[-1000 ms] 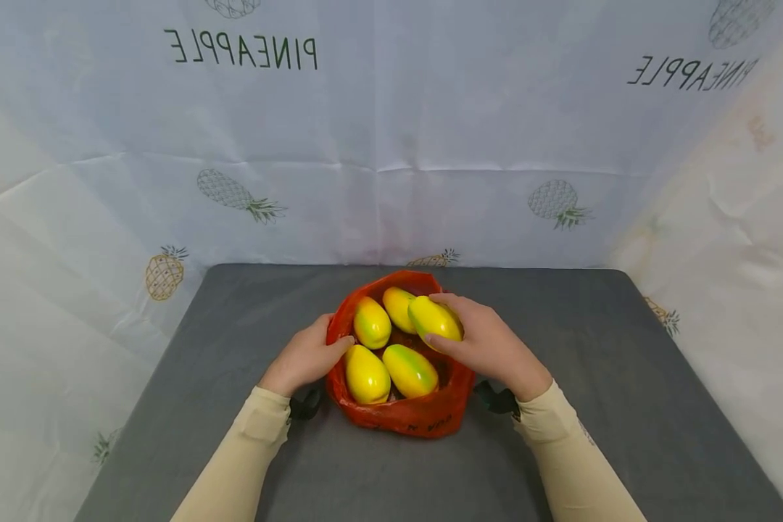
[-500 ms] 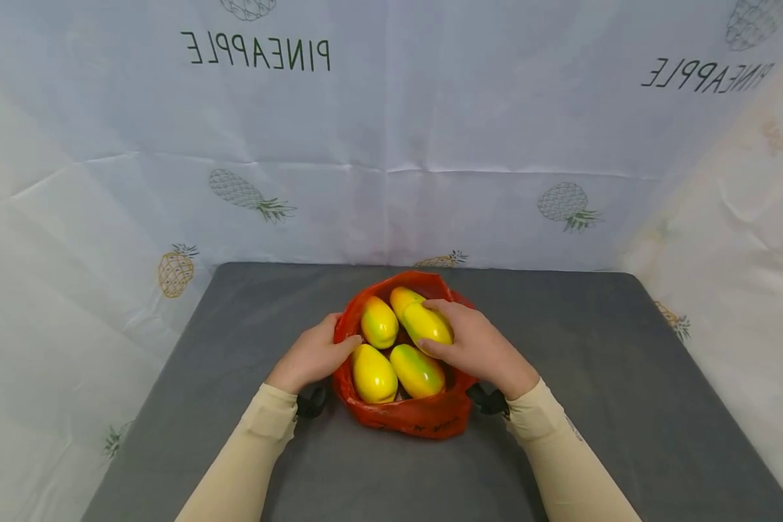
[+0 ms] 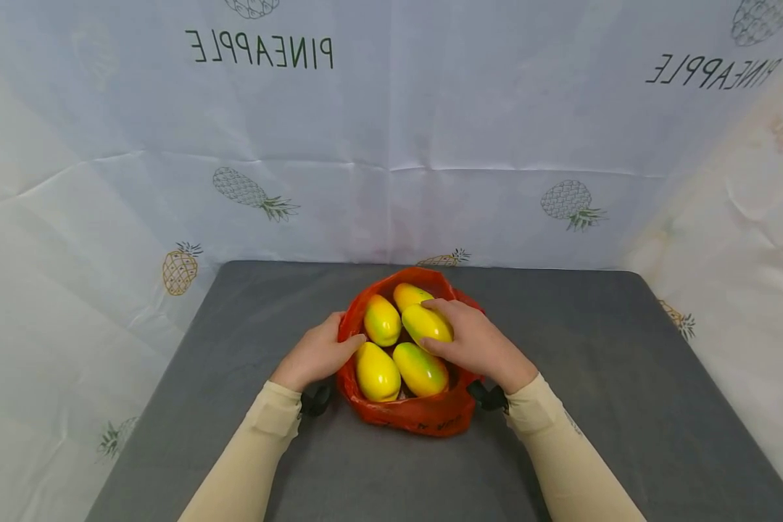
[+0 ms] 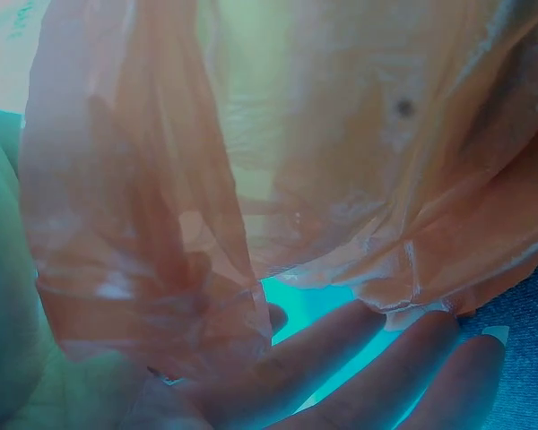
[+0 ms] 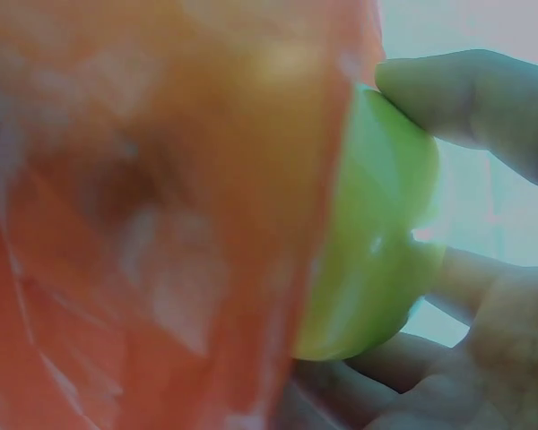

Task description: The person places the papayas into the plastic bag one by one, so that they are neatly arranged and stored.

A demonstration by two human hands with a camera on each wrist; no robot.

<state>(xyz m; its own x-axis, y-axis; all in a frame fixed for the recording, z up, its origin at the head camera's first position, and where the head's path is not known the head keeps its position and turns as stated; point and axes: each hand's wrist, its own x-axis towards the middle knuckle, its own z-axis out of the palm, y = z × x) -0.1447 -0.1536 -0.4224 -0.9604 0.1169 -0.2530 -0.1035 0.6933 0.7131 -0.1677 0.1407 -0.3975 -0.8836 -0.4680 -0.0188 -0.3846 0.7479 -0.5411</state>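
A red plastic bag [image 3: 424, 417] stands with its mouth open in the middle of the table, and several yellow-green mangoes [image 3: 378, 373] lie inside. My left hand [image 3: 320, 354] holds the bag's left rim, thumb inside and the other fingers along the outside; the left wrist view shows those fingers [image 4: 412, 358] against the thin film. At the right side of the mouth, my right hand [image 3: 479, 337] grips one mango [image 3: 427, 322] between thumb and fingers. In the right wrist view, the bag's wall hides part of that mango [image 5: 377, 233].
The bag rests on a dark grey table [image 3: 287, 464]. Behind it and at both sides hangs a pale cloth [image 3: 391, 130] printed with pineapples. A dark wrist-camera mount [image 3: 489, 396] sits close to the bag's right side.
My right hand has moved left and slightly down with the mango, bringing it further over the bag's mouth. My left hand keeps its hold on the rim. The head view has shifted slightly.
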